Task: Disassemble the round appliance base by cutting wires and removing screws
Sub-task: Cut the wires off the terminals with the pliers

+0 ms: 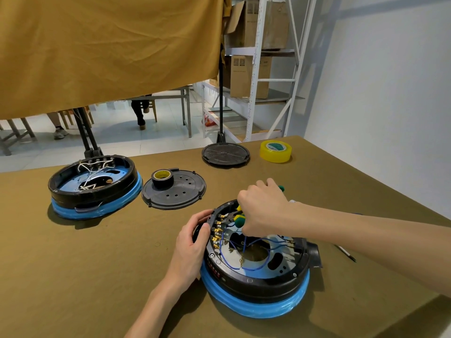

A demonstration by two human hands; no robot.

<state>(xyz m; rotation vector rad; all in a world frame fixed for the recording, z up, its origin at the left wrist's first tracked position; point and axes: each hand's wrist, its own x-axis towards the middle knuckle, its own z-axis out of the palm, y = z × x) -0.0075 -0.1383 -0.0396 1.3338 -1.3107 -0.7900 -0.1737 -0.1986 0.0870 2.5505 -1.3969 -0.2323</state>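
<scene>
Olive cloth covers the workbench [73, 276]. At far left sits a second opened base [94, 185], then a detached cover plate [174, 192] with a tape roll (parked aside). The left hand [192, 242] curls around the round appliance base [256, 259], steadying its rim, while the right hand [263, 211] grips green-handled cutters [238, 218], apparently biting a wire near the terminals.

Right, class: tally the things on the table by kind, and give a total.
Round appliance bases: 2
Black cover plates: 2
Tape rolls: 2
Pliers: 1
Pen: 1
Total: 8
</scene>
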